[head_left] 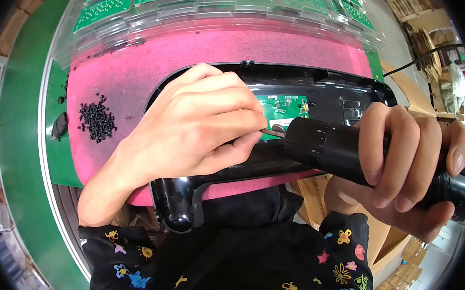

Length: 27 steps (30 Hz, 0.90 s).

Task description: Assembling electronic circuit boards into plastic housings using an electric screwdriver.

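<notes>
In my right hand [405, 154] is a black electric screwdriver [324, 144], its nose pointing left and its thin metal bit [275, 132] sticking out. My left hand [198, 123] is closed, its fingertips pinched at the end of that bit. Whatever small piece lies between those fingertips is hidden. Beneath both hands lies a glossy black plastic housing [234, 172] with its hollow side up and a rounded grip at the lower left. Inside it sits a green circuit board [289, 106] with a white label, partly covered by my left hand.
A pink mat [183, 51] covers the work surface, with a heap of small black screws [97, 119] on its left. Clear plastic trays [223, 8] of green boards stand along the back. At right are a black cable [420, 56] and cardboard boxes [390, 241].
</notes>
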Each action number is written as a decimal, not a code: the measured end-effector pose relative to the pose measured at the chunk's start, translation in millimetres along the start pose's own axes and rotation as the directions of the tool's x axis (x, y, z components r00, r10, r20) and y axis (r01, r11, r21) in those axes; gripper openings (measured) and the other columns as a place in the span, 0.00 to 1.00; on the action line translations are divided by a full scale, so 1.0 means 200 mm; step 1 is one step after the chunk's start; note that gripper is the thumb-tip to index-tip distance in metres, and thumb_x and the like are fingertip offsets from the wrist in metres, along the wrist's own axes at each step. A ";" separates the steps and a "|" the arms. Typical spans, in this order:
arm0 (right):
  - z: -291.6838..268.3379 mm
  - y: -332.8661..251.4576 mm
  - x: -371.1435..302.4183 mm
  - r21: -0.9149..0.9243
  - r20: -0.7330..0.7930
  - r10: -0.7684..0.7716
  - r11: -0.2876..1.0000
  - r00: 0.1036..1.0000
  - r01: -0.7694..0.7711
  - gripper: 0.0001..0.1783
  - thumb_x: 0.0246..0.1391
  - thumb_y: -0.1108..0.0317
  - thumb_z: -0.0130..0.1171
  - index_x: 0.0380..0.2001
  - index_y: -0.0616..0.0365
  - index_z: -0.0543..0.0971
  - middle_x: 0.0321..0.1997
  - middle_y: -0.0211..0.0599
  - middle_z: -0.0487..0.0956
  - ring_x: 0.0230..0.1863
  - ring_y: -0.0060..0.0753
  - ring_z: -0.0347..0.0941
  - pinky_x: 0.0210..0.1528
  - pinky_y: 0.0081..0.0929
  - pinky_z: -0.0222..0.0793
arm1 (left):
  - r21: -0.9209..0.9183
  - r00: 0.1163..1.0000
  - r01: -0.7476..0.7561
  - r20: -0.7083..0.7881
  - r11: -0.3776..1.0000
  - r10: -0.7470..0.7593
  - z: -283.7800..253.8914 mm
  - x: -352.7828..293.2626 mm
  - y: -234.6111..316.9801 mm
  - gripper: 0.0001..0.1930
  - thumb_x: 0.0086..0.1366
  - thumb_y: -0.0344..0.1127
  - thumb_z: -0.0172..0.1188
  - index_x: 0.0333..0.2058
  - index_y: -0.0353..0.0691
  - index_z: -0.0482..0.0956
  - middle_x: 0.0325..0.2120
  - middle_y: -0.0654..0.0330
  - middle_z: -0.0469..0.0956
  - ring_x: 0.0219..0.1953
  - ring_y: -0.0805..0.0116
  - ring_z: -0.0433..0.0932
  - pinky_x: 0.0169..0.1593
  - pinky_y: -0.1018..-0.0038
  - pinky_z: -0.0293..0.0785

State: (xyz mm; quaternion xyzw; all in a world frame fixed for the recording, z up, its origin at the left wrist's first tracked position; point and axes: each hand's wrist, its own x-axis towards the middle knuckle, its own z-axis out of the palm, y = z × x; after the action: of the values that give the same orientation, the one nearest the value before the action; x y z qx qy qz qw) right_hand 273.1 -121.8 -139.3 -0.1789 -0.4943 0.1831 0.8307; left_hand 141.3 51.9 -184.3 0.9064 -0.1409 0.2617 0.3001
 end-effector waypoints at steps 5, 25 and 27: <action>0.00 0.00 0.00 0.010 -0.021 -0.017 1.000 1.000 0.017 0.22 0.49 0.64 0.68 0.43 0.56 0.68 0.21 0.24 0.75 0.18 0.19 0.71 0.29 0.17 0.66 | 0.045 0.998 -0.051 -0.044 0.998 0.053 0.01 0.00 -0.01 0.10 0.46 0.28 0.72 0.29 0.39 0.82 0.28 0.64 0.81 0.32 0.64 0.79 0.41 0.69 0.71; -0.24 -0.10 -0.03 -0.416 -0.088 0.301 0.855 0.950 -0.310 0.19 0.56 0.57 0.56 0.45 0.55 0.67 0.18 0.25 0.67 0.14 0.19 0.59 0.23 0.22 0.56 | 0.381 0.926 0.329 0.048 0.864 -0.374 -0.05 0.00 -0.04 0.27 0.54 0.29 0.67 0.54 0.37 0.73 0.48 0.52 0.75 0.51 0.49 0.74 0.53 0.62 0.71; -0.25 -0.09 -0.04 -0.399 -0.063 0.308 0.864 0.949 -0.307 0.19 0.55 0.57 0.57 0.44 0.54 0.67 0.18 0.25 0.67 0.15 0.19 0.59 0.23 0.22 0.57 | 0.396 0.928 0.310 0.071 0.864 -0.366 -0.04 0.00 -0.04 0.29 0.53 0.29 0.67 0.56 0.38 0.71 0.48 0.52 0.75 0.50 0.49 0.74 0.53 0.61 0.71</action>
State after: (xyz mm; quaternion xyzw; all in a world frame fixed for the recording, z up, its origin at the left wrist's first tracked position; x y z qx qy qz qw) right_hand 316.6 -146.2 -159.2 -0.4224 -0.4877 0.2072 0.7354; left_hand 140.3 63.5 -182.2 0.9740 0.0521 0.1613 0.1502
